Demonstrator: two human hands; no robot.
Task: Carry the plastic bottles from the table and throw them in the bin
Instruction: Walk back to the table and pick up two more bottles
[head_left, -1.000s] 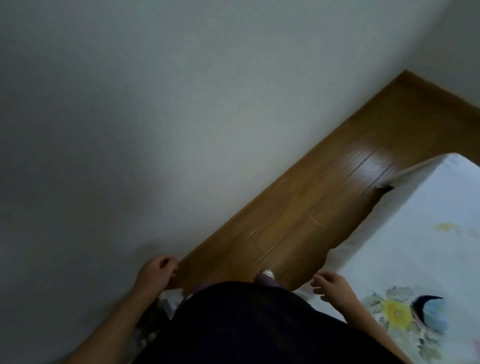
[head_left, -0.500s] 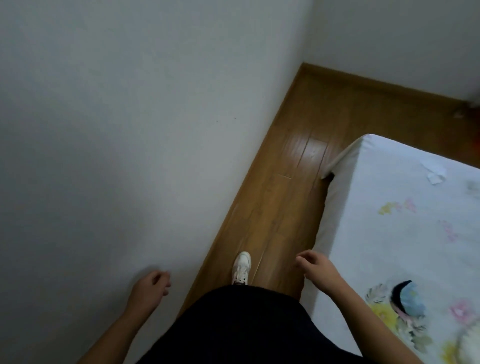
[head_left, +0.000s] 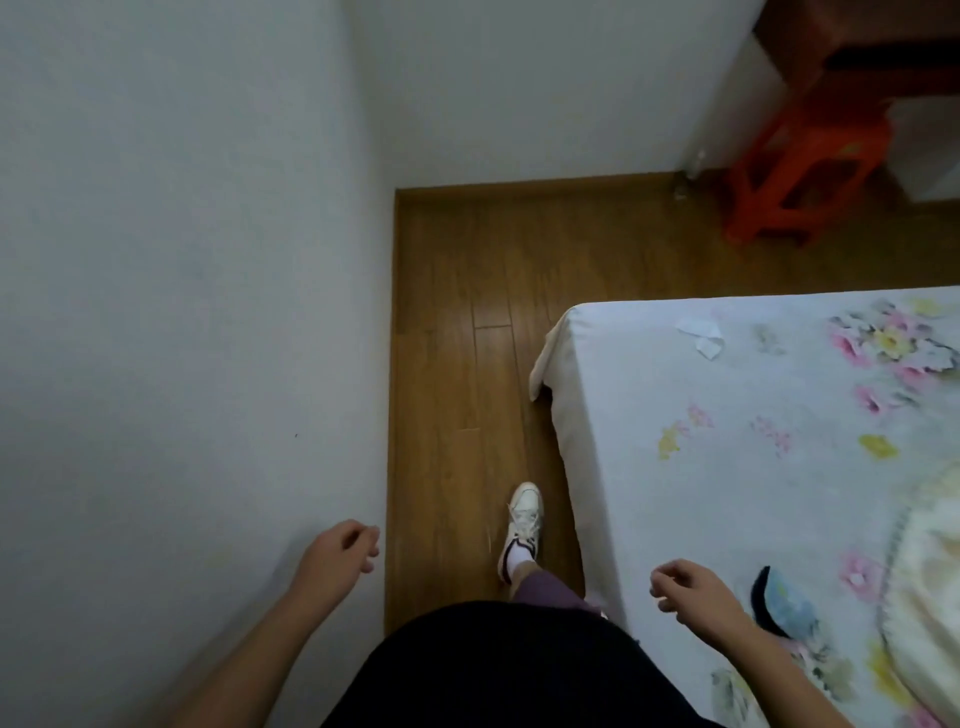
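Now left hand (head_left: 337, 558) grip loosely curled, empty, beside wall (head_left: 156, 260); right hand (head_left: 696, 592) likewise, over bed (head_left: 727, 467) edge.

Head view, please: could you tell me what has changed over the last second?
The person turned and stepped forward between the wall and the bed; a white shoe now leads, and the room corner and an orange stool came into view. Nothing was grasped or released. The left hand and right hand stay empty, fingers loosely curled.
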